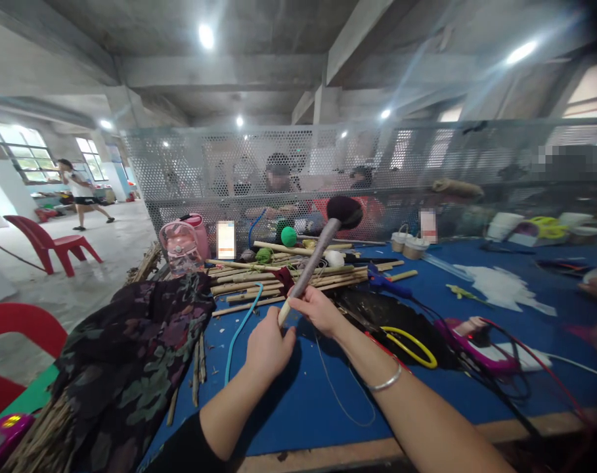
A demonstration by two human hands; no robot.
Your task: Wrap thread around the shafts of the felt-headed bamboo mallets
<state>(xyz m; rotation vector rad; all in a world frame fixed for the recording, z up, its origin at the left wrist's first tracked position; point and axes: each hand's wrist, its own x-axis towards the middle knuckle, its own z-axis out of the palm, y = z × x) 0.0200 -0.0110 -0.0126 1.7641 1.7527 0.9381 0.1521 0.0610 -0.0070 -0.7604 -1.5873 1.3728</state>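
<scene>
I hold a stick [312, 261] wrapped in dark fuzzy material, with a round dark tuft [345, 212] at its far end and a bare pale tip near me. My left hand [267, 347] is closed around the bare lower tip. My right hand [318, 309] pinches the wrapped shaft just above it, fingers closed; a silver bracelet [385, 381] is on that wrist. The stick points up and away over the blue table [303, 407].
A pile of bamboo sticks [278, 279] lies behind my hands. A dark floral cloth [131, 355] covers the left. A pink bottle [182, 246], green yarn ball [289, 236], yellow-handled scissors [411, 345], a glue gun [470, 332] with cords and white fluff [500, 289] are around. People sit behind a mesh screen [328, 164].
</scene>
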